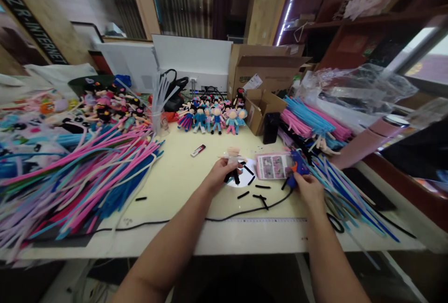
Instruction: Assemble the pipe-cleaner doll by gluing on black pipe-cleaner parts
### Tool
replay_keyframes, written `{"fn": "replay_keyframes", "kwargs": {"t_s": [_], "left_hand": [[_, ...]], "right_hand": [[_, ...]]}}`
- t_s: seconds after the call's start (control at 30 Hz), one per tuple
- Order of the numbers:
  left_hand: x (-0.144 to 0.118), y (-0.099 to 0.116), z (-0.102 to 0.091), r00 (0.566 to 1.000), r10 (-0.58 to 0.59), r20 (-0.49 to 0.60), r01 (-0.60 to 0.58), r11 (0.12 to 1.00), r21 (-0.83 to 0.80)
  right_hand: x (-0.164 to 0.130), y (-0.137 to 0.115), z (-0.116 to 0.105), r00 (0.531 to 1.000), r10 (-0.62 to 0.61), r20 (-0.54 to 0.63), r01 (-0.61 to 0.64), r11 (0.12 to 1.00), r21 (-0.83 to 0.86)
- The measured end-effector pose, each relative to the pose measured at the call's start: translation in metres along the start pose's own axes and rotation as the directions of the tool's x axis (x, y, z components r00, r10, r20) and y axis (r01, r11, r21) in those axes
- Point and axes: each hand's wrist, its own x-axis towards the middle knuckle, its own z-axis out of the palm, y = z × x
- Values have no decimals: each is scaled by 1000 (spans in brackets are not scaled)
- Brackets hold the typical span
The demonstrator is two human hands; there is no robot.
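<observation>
Holding one doll point(233, 152) is the left hand point(221, 173); the right hand point(311, 192) grips one glue gun point(301, 164).

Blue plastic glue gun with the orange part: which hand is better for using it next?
Probably the right hand: it is gripping the glue gun. The left hand is busy holding a small beige-headed doll figure.

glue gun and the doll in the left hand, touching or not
Apart. The head view shows the glue gun well clear of the doll, with a printed packet between them.
</observation>
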Motion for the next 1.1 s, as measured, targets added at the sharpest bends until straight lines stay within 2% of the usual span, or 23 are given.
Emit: {"fn": "replay_keyframes", "kwargs": {"t_s": [0.07,0.1,0.23,0.37,0.5,0.57,0.7,0.77,0.9,1.1], "left_hand": [[1,-1,-2,1000,-4,23,4,1000,7],[2,-2,-2,1000,-9,25,9,1000,12],[3,-1,-2,999,-32,-16,32,999,18],[1,-1,-2,995,-94,-43,95,995,41],[3,3,5,995,-99,6,99,995,8],[12,5,15,993,-111,27,111,994,14],[43,0,38,987,-138,79,125,980,153],[58,-9,46,980,-195,46,180,957,226],[75,-27,55,952,-288,-101,305,896,323],[76,-22,73,938,-294,-183,344,852,396]], "right_hand": [[-1,0,3,999,32,-6,-28,948,317],[-1,-1,5,999,48,13,-49,905,423],[-2,-9,14,973,93,212,-206,762,613],[0,-9,21,926,81,368,-323,672,666],[3,-7,25,881,113,459,-426,610,668],[4,-7,26,864,124,488,-453,615,646],[8,-7,30,862,121,492,-453,619,642],[10,-7,31,862,115,494,-453,612,648],[15,-9,30,861,90,501,-451,594,667],[21,-10,24,838,33,545,-481,518,708]]}}
